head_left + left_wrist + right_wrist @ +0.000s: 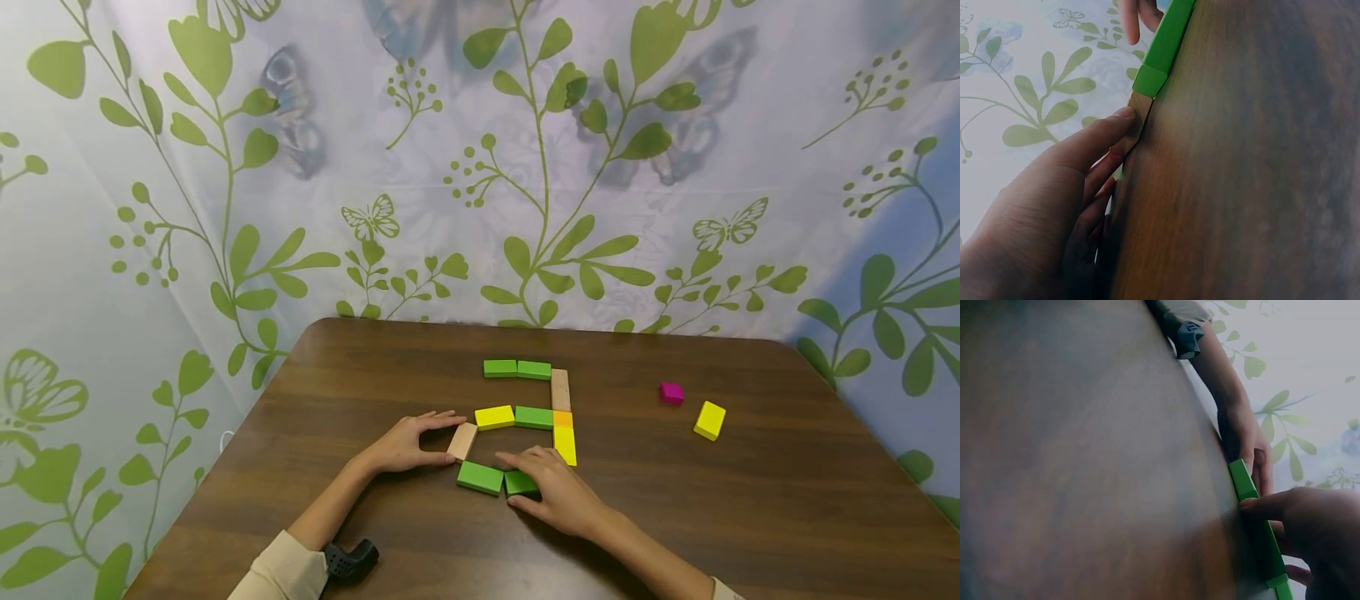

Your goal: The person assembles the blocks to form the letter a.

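Note:
Near the table's middle, my left hand [401, 443] pinches a plain wooden block [462, 442], thumb at its near end and fingers at its far end. My right hand [561, 493] holds a green block [520, 482] between thumb and fingers, covering its right part. Another green block [480, 477] lies between the hands, its corner close to the wooden block. In the right wrist view, a further green piece [1282, 590] shows past the held one. A yellow block [494, 417] lies just beyond the wooden block, end to end with a green block [534, 417].
Two green blocks, left [500, 368] and right [534, 370], form the far row. Down the right side run a wooden block [560, 390], an orange block [562, 419] and a yellow block [565, 446]. Farther right lie a magenta block [672, 393] and a yellow block [709, 420].

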Demonstrator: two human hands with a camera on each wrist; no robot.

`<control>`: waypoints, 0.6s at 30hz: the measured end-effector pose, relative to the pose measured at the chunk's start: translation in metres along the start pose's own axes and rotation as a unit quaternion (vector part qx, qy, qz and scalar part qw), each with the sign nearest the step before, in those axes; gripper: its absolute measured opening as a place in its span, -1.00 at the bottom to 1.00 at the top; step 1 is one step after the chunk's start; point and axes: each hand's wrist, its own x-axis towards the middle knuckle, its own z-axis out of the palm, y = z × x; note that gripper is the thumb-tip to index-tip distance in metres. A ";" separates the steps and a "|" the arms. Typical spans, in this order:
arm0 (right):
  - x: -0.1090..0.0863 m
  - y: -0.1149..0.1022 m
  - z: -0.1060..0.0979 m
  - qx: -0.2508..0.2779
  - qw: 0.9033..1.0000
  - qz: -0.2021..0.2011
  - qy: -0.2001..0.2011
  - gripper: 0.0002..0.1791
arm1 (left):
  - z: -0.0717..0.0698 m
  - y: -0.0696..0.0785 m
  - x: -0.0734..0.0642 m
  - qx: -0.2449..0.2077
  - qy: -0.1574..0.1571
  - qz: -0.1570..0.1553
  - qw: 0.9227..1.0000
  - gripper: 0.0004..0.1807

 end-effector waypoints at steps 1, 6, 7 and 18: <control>0.000 0.000 0.000 0.004 1.000 0.003 -0.004 -0.36 | 0.000 0.000 0.000 0.000 0.000 0.000 1.000 -0.32; 0.000 -0.001 0.002 0.010 1.000 0.001 -0.009 -0.38 | 0.000 -0.001 -0.001 -0.001 0.000 -0.004 1.000 -0.32; 0.000 -0.001 0.002 0.011 1.000 -0.001 -0.007 -0.38 | 0.000 -0.001 -0.001 -0.002 0.000 -0.004 1.000 -0.32; -0.002 -0.004 0.003 0.016 0.999 -0.035 0.009 -0.38 | 0.000 0.002 -0.001 -0.003 0.000 -0.006 1.000 -0.33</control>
